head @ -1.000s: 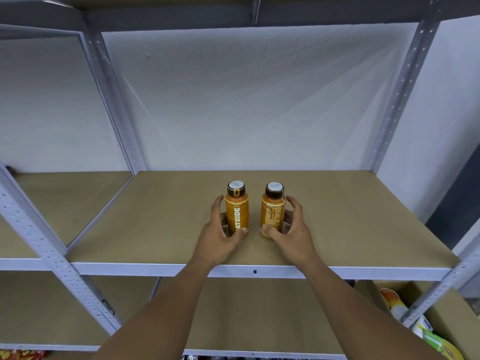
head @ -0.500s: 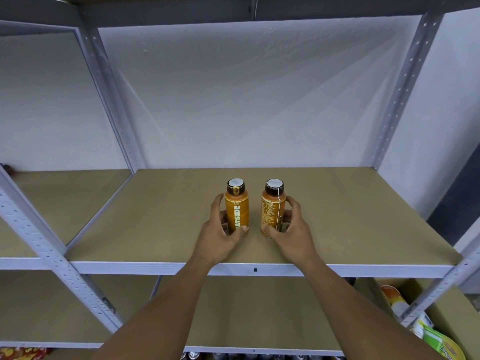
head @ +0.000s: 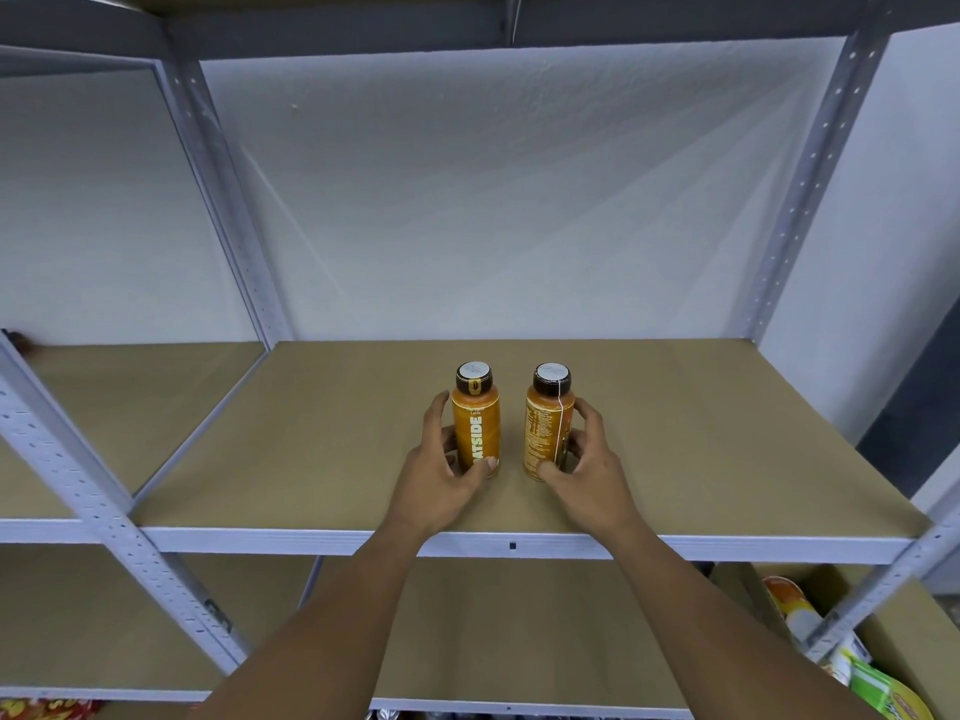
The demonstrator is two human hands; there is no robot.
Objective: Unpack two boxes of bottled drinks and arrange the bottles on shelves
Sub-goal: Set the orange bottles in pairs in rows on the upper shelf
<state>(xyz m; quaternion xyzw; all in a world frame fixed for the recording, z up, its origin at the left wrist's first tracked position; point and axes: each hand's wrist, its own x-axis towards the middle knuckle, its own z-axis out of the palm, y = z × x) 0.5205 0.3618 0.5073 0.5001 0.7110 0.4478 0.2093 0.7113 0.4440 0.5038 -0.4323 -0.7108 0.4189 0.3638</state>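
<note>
Scarcely anything had moved since the half-second before: we still had both hands on the two bottles, and the pair stood where it had stood on the shelf. Our left hand [head: 441,470] gripped the left bottle [head: 477,428], thumb curled across its front near the base and fingers wrapped round its left side. Our right hand [head: 587,470] gripped the right bottle [head: 545,428] the same way, mirrored, with the thumb low on the front and the fingers curved round the right side. Both orange bottles stood upright on the brown shelf board [head: 727,433], side by side with a narrow gap between them, about midway across the bay and nearer its front rail [head: 260,540] than the white wall [head: 493,200] behind. Each had a dark brown cap with a white top. White vertical lettering on the left bottle showed "ATSIDE", while the right bottle turned its small-print panel toward us. Grey perforated uprights framed the bay, and another brown board lay in the neighbouring bay [head: 130,397] to the left. Below was a lower shelf [head: 519,631], and at the bottom right a cardboard box [head: 904,631] held colourful packs [head: 784,605] that we could not read. Red and yellow packaging [head: 47,709] showed at the bottom left corner.
</note>
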